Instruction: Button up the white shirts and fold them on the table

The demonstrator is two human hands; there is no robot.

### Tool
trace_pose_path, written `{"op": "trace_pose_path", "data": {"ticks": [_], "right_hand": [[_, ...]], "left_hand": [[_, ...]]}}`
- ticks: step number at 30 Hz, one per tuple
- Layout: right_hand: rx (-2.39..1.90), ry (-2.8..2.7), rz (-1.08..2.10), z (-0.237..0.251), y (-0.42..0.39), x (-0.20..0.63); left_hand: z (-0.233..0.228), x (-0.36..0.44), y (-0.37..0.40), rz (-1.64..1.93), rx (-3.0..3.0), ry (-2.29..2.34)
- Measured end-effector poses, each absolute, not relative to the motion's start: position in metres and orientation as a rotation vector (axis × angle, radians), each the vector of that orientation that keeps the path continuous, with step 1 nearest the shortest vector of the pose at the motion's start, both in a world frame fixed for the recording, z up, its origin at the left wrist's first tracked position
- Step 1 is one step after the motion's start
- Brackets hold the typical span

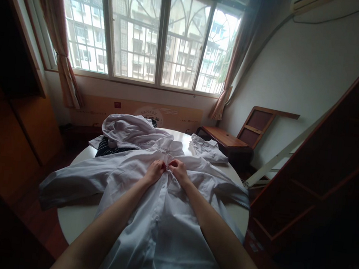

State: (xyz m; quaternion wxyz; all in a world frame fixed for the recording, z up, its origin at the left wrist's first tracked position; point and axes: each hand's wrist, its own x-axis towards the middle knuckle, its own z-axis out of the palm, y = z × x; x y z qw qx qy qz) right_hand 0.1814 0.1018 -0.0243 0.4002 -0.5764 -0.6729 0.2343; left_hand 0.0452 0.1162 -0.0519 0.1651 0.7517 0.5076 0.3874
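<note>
A white long-sleeved shirt (136, 229) lies front up across a round white table, its collar (165, 143) at the far side and its sleeves spread left and right. On the button placket below the collar, my left hand (156, 170) pinches the shirt's edge from the left. My right hand (178, 169) pinches the same spot from the right, its fingertips almost meeting the left ones. Whether a button sits between the fingers is too small to tell. Further down the placket a small button (157, 219) shows.
Behind the shirt, a heap of white clothing (128, 129) rests partly on a dark striped garment (109, 147). A folded white garment (208, 148) sits at the table's (74, 222) far right. Beyond are a wooden bench (226, 137), a white ladder (270, 164) and a barred window (135, 39).
</note>
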Motion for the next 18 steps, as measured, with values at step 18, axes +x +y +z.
{"op": "trace_pose_path", "data": {"ticks": [18], "right_hand": [[-1.348,-1.795,0.498,-0.034,0.109,0.177]], "left_hand": [[-0.053,0.036,0.122,1.280,1.822,1.279]]}}
